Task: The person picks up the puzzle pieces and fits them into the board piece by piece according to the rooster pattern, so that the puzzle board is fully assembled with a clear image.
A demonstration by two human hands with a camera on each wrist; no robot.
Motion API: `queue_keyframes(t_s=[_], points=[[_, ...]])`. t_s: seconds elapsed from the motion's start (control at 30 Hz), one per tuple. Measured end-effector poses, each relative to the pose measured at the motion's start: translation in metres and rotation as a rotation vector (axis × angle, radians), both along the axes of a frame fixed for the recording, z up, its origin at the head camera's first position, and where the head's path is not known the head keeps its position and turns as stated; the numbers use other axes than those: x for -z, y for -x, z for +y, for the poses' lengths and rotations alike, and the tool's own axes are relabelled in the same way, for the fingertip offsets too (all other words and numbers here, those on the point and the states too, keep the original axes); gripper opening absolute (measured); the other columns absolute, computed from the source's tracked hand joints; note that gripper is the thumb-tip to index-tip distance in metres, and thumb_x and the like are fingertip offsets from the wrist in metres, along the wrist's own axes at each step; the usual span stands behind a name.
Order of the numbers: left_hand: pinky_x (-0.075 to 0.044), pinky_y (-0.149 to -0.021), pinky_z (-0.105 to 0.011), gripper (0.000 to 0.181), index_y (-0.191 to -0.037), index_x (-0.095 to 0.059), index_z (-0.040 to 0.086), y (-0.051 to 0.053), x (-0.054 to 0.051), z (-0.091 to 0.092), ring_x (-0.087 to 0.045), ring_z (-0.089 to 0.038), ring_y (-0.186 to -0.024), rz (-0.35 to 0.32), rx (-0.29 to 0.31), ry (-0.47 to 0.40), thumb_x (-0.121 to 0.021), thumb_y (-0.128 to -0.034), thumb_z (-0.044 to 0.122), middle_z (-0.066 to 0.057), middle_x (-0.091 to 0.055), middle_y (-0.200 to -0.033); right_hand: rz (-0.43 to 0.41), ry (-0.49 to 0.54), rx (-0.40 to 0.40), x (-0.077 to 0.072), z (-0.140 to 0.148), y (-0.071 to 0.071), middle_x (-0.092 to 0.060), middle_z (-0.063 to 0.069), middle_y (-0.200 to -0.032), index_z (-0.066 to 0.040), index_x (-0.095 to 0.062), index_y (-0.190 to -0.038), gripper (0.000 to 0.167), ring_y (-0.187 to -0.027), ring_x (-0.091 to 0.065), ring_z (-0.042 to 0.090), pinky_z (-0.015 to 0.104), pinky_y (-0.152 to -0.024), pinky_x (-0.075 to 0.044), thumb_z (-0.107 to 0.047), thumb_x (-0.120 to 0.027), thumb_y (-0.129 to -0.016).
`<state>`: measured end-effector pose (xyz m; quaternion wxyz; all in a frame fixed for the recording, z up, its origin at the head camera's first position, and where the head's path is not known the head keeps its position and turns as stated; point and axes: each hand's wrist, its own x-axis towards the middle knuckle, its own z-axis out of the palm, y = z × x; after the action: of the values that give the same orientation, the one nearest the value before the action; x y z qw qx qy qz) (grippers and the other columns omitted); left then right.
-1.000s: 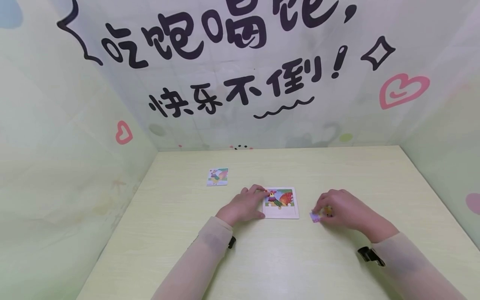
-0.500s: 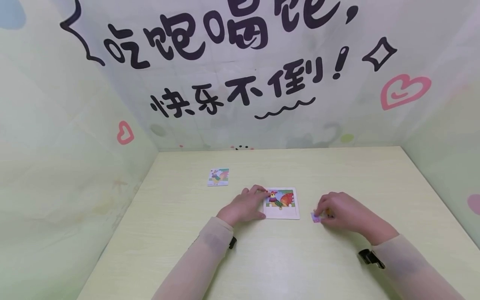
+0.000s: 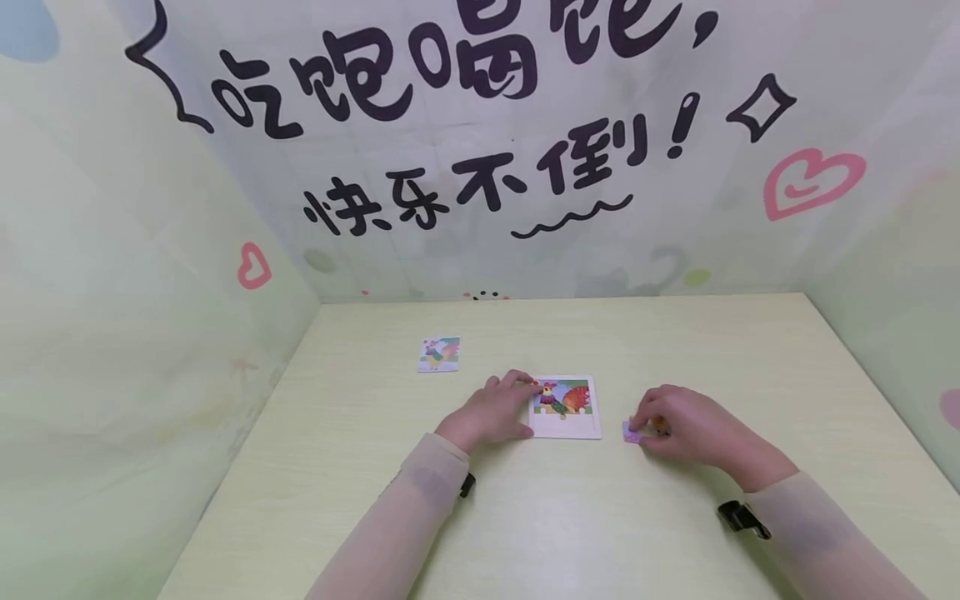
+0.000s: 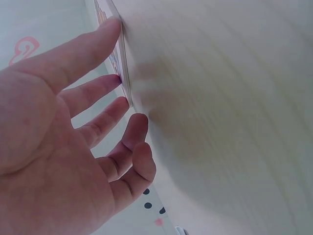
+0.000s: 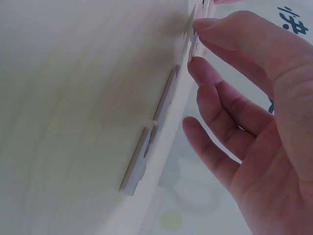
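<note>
A puzzle board [image 3: 566, 429] lies mid-table in the head view, its upper part filled with a rooster picture and its lower strip bare white. My left hand [image 3: 487, 414] rests at the board's left side, with extended fingers and thumb touching its edge and corner. To the right of the board, my right hand [image 3: 686, 425] pinches a small purple puzzle piece [image 3: 632, 432] between thumb and index finger, low over the table. An orange-yellow puzzle piece [image 3: 661, 426] shows partly under that hand. In the right wrist view, the pinched piece appears edge-on, and two grey-edged pieces [image 5: 165, 95] lie flat.
A small rooster picture card [image 3: 439, 354] lies at the back left of the pale wooden table [image 3: 540, 517]. Printed cloth walls [image 3: 420, 275] stand along the back and both sides. A black strap device sits on each wrist.
The purple piece has turned slightly to lie straighter, and my right fingers now cover more of the orange piece. My left hand stays at the board. The head view has shifted a little.
</note>
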<state>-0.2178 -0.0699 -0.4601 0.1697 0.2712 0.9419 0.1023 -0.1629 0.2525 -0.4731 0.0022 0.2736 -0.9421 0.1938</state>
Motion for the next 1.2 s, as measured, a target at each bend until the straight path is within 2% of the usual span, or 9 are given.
queue_keyframes(t_s=[0.47, 0.7, 0.97, 1.2], points=[[-0.049, -0.104, -0.043, 0.074, -0.157, -0.046, 0.024, 0.001, -0.002, 0.0, -0.047, -0.027, -0.13, -0.003, 0.0, -0.01, -0.079, -0.0917, 0.033, 0.002, -0.038, -0.161, 0.018, 0.005, 0.011, -0.004, -0.009, 0.001, -0.066, -0.013, -0.094, -0.027, -0.08, -0.088, 0.013, -0.076, -0.053, 0.005, 0.022, -0.069, -0.05, -0.018, -0.087, -0.081], [-0.049, -0.103, -0.043, 0.075, -0.157, -0.045, 0.025, 0.0, -0.002, 0.0, -0.047, -0.028, -0.128, 0.007, 0.007, 0.001, -0.079, -0.0915, 0.034, 0.001, -0.039, -0.161, 0.078, -0.02, 0.039, -0.007, -0.018, 0.002, -0.07, -0.011, -0.097, -0.026, -0.082, -0.089, 0.011, -0.077, -0.055, 0.007, 0.023, -0.066, -0.048, -0.022, -0.088, -0.08], [-0.049, -0.1, -0.041, 0.074, -0.157, -0.046, 0.024, -0.001, -0.005, 0.0, -0.047, -0.027, -0.125, 0.012, 0.009, 0.011, -0.08, -0.0912, 0.034, 0.001, -0.039, -0.161, 0.143, -0.022, 0.016, -0.005, -0.027, 0.004, -0.072, -0.011, -0.096, -0.027, -0.082, -0.087, 0.013, -0.089, -0.065, 0.013, 0.036, -0.077, -0.058, -0.022, -0.089, -0.078], [-0.046, -0.104, -0.042, 0.075, -0.157, -0.046, 0.024, -0.001, -0.004, 0.001, -0.046, -0.028, -0.126, 0.026, 0.017, 0.012, -0.08, -0.091, 0.034, 0.0, -0.04, -0.161, 0.147, -0.03, -0.002, -0.006, -0.035, 0.007, -0.073, -0.01, -0.095, -0.025, -0.083, -0.089, 0.013, -0.091, -0.066, 0.015, 0.038, -0.08, -0.059, -0.021, -0.089, -0.079]])
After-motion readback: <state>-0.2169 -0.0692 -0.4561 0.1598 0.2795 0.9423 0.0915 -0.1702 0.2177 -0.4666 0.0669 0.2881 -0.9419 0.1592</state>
